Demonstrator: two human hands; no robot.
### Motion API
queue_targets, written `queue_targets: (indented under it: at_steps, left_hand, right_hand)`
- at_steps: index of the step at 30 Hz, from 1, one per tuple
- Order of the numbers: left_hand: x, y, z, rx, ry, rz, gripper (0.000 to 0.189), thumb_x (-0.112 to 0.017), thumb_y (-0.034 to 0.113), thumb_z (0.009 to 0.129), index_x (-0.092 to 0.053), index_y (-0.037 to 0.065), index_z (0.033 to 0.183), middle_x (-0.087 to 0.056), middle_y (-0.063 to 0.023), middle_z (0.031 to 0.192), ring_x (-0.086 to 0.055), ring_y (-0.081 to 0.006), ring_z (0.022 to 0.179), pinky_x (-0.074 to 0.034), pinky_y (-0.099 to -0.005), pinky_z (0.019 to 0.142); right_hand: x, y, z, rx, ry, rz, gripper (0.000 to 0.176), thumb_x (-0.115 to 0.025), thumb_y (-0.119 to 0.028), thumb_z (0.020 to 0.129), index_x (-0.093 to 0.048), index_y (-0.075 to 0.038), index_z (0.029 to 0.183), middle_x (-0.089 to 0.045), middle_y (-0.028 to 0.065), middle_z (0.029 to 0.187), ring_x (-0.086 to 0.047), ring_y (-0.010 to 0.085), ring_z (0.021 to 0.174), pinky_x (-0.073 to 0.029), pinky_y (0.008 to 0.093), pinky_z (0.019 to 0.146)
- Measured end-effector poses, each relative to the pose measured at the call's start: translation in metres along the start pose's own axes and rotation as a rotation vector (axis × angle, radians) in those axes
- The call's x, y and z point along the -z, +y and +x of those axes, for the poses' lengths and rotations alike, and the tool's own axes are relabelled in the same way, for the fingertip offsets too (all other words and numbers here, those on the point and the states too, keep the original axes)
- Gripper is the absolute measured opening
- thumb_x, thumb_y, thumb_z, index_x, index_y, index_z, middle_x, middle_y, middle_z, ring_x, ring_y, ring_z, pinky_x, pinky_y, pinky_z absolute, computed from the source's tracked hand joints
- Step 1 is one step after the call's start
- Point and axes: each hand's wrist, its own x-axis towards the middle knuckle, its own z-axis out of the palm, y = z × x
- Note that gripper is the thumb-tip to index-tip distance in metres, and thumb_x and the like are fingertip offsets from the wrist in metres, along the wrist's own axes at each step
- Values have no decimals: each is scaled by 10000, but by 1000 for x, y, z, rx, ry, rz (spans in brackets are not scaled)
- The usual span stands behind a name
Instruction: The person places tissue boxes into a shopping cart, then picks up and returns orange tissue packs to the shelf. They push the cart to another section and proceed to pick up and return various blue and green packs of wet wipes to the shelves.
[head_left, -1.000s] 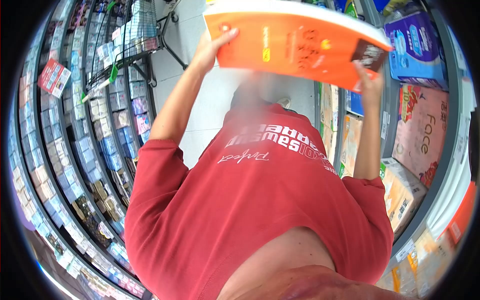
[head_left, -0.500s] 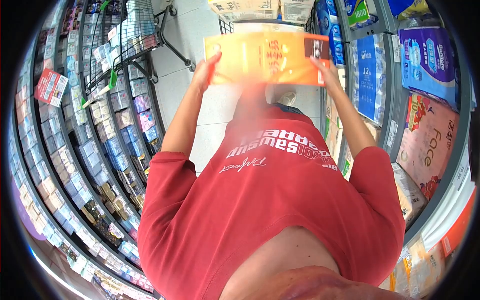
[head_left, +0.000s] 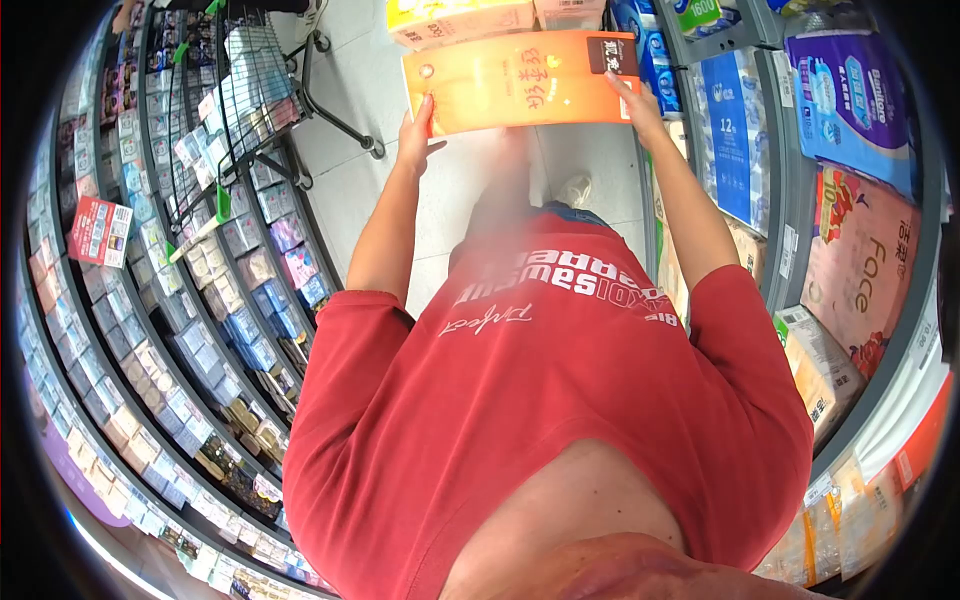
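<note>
An orange pack [head_left: 500,85], seemingly tissues, is held out level in front of me, its printed broad face toward the camera. My left hand [head_left: 415,138] grips its left end, the thumb lying on the face. At the opposite end my right hand [head_left: 642,112] is closed on the right edge, thumb on the front by the dark brown corner label. The fingers behind the pack are hidden. Just beyond it stand a yellow and white tissue pack [head_left: 465,25] and a pale pink pack [head_left: 570,12], both partly covered by the orange one.
A wire shopping cart [head_left: 262,75] with goods in it stands at the upper left. Shelves of small packets [head_left: 180,300] line my left side. On the right, shelves hold a blue pack [head_left: 735,140], a purple pack [head_left: 850,100] and a pink tissue pack [head_left: 860,265]. Grey floor tiles [head_left: 345,200] lie between.
Both hands have moved the orange pack upward in view, away from my body, and slightly left. Its right end now sits higher than the left, and its print is sharper.
</note>
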Motion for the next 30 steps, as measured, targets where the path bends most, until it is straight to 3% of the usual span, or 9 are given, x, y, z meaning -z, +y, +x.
queue_targets:
  at_steps: [7, 14, 17, 19, 22, 24, 27, 28, 30]
  left_hand:
    - [6, -13, 12, 61, 66, 100, 780, -510, 685, 881, -431, 99, 1391, -489, -104, 1384, -476, -307, 1249, -403, -551, 998]
    - [26, -87, 10, 109, 247, -590, 881, -490, 660, 900, -230, 48, 1476, -434, -283, 1380, -483, -435, 1230, -458, -534, 977]
    - [37, -128, 1, 268, 121, 172, 626, -585, 464, 895, -454, 43, 1340, -557, -208, 1218, -605, -328, 977, -519, -511, 788]
    - [37, -152, -6, 127, -40, 721, 514, -645, 420, 865, -606, 37, 1205, -634, -142, 1036, -624, -257, 847, -520, -417, 659]
    - [7, -145, -25, 199, -199, 761, 463, -685, 369, 844, -651, 31, 1159, -667, -98, 956, -622, -185, 756, -501, -324, 590]
    - [-17, -139, -19, 169, -267, 809, 442, -678, 346, 844, -655, 27, 1149, -666, -91, 955, -616, -175, 760, -500, -320, 592]
    - [-76, -122, 10, -95, -424, 1033, 528, -711, 361, 806, -653, -2, 1184, -702, -228, 1028, -680, -267, 956, -524, -372, 840]
    - [-110, -102, 6, -122, -480, 1058, 575, -723, 367, 815, -620, -21, 1226, -702, -217, 1036, -670, -247, 990, -516, -355, 863]
    - [-178, -59, -17, -167, -737, 873, 614, -734, 372, 838, -557, 24, 1312, -682, -120, 1022, -626, -183, 919, -504, -331, 742]
  right_hand:
    - [1, 2, 0, -113, -12, -41, 758, -673, -613, 810, -576, -22, 1275, -626, 94, 1205, -600, 192, 1093, -449, 352, 940]
    - [37, 118, -22, -340, 193, 149, 889, -482, -734, 856, -494, -4, 1364, -578, 189, 1275, -566, 287, 1146, -463, 450, 930]
    - [68, 205, -67, -242, 32, -331, 458, -640, -496, 860, -645, -61, 716, -570, 30, 597, -500, 153, 486, -382, 346, 444]
    - [91, 239, -109, -242, -96, -651, 567, -597, -527, 847, -687, 13, 700, -655, 251, 778, -636, 420, 747, -479, 499, 706]
    - [137, 357, -149, 274, -238, -1130, 531, -531, -495, 916, -665, -18, 725, -627, 122, 590, -615, 252, 515, -493, 418, 518]
    - [148, 330, -195, -215, -193, -833, 516, -478, -456, 960, -696, -3, 843, -648, 128, 629, -637, 245, 488, -507, 371, 440]
    - [158, 351, -220, -367, 15, -780, 371, -547, -363, 944, -706, -34, 877, -665, 123, 685, -667, 239, 548, -537, 388, 475]
    - [168, 391, -219, 174, 60, -1147, 393, -560, -378, 930, -698, -28, 817, -661, 121, 686, -668, 235, 563, -551, 396, 549]
    - [166, 315, -231, -248, 210, -526, 473, -686, -423, 842, -697, 34, 964, -690, 158, 799, -671, 229, 626, -539, 383, 597]
